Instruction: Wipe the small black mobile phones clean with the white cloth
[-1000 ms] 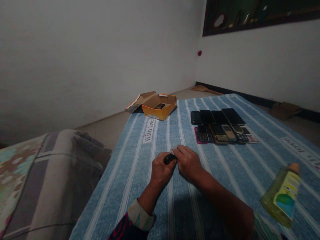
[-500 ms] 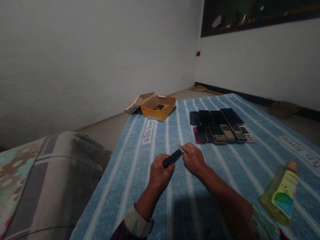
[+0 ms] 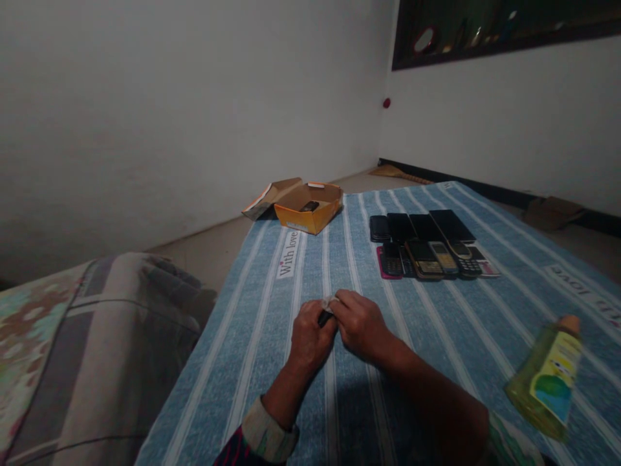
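One open orange box (image 3: 299, 221) stands at the far left corner of the striped-cloth table (image 3: 262, 310), one small phone (image 3: 309, 206) inside. Toward the far edge, right of centre: four dark phones (image 3: 424, 228) in a back row, and at least five keypad phones (image 3: 427, 264) in front—overlap prevents a firm count. One bottle (image 3: 546, 382) lies toward the near right corner. Over the table's near half, the left hand (image 3: 310, 336) grips one dark object (image 3: 325, 318)—mostly hidden; the right hand (image 3: 363, 323) pinches a pale wad (image 3: 330, 302) against it.
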A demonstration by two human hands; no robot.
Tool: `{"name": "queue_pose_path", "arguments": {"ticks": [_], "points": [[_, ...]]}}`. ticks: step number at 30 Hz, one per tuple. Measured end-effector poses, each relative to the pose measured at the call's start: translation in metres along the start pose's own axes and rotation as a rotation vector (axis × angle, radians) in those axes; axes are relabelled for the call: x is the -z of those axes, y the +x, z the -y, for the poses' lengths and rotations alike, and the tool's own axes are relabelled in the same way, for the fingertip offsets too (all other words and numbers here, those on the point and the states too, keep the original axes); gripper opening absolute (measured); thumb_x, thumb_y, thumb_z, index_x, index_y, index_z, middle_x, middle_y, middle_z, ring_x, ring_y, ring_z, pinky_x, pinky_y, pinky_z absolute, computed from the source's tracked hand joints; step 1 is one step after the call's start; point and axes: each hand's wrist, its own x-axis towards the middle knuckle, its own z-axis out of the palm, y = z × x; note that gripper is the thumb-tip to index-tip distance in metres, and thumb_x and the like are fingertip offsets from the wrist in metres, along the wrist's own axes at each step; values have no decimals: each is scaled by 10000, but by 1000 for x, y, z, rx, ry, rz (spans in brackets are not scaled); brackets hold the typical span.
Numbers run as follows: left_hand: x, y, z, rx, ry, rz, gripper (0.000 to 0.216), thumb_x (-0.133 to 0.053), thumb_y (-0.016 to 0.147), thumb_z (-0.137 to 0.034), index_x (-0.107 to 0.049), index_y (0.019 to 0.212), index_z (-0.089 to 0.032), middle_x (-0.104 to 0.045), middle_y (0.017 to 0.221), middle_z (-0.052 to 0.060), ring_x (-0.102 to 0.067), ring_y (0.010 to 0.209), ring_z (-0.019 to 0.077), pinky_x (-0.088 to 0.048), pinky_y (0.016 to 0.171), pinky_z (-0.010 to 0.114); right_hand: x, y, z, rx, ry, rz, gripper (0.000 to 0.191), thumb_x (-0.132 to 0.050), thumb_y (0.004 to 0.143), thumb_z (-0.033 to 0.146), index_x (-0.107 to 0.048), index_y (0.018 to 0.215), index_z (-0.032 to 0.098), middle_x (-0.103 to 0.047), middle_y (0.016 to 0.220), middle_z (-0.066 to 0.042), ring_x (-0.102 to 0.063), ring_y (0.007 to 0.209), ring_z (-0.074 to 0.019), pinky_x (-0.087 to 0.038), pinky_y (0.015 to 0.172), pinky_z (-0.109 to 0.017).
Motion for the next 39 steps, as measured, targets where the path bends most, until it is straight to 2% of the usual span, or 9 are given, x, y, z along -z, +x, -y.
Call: {"name": "queue_pose_path", "arguments": {"ticks": [5, 8, 11, 14, 17, 21, 27, 33, 39], "points": [[1, 0, -3, -5, 26, 22, 77, -609, 788, -216, -679, 807, -191, -684, 782, 38, -625, 812, 217, -503, 768, 351, -2, 3, -22, -260, 8, 57, 273, -492, 837, 39, -695, 943, 187, -645, 912, -59, -600, 806, -174, -470, 719, -270], [2, 0, -3, -5, 34, 18, 83, -621, 774, -207, -683, 826, -191, -688, 796, 41, -631, 822, 219, -508, 769, 353, -3, 2, -30, -328, 30, 36, 293, -486, 818, 30, -707, 926, 190, -646, 874, -53, -606, 792, -173, -476, 725, -272], [2, -1, -3, -24, 38, 15, 94, -615, 791, -222, -685, 848, -194, -701, 828, 47, -637, 841, 220, -514, 781, 357, -2, 2, -21, -220, 76, -36, 331, -479, 817, 35, -691, 1018, 189, -651, 938, -58, -603, 848, -174, -481, 758, -273], [0, -2, -1, -66, 64, -6, 98, -588, 825, -240, -674, 839, -195, -699, 829, 53, -637, 838, 223, -522, 783, 363, 1, 3, -11, -86, 39, 0, 254, -507, 828, 65, -685, 961, 188, -634, 920, -58, -582, 843, -179, -467, 732, -276], [-4, -3, 2, -129, 84, -44, 105, -586, 831, -238, -671, 872, -192, -706, 866, 69, -641, 860, 234, -531, 802, 375, 5, 5, -12, -129, -34, 62, 187, -534, 832, 86, -682, 870, 193, -618, 868, -47, -567, 787, -175, -443, 689, -276], [-6, -5, 4, -182, 102, -62, 128, -595, 820, -217, -665, 922, -185, -712, 910, 87, -639, 890, 245, -536, 821, 389, 8, 5, -18, -239, -72, 36, 233, -516, 825, 54, -690, 898, 190, -629, 871, -48, -569, 767, -167, -428, 680, -272], [-4, -5, 2, -210, 147, -33, 105, -530, 811, -170, -631, 828, -193, -683, 825, 78, -623, 834, 237, -531, 766, 369, 8, 6, 8, -39, -81, 86, 152, -547, 842, 105, -681, 841, 176, -628, 823, -60, -560, 761, -190, -418, 668, -298], [-5, -3, 4, -231, 132, -51, 131, -564, 852, -250, -658, 924, -192, -711, 907, 82, -639, 879, 241, -528, 815, 373, 17, 16, -8, -270, -133, 206, 183, -536, 858, 119, -706, 867, 187, -649, 892, -66, -601, 784, -185, -423, 665, -287], [-8, -1, 12, -235, 150, -68, 159, -582, 855, -282, -670, 928, -170, -715, 888, 83, -650, 868, 242, -533, 803, 368, 15, 16, -27, -446, -3, 240, 243, -513, 862, 111, -739, 887, 196, -665, 905, -61, -626, 832, -181, -436, 728, -274]]}}
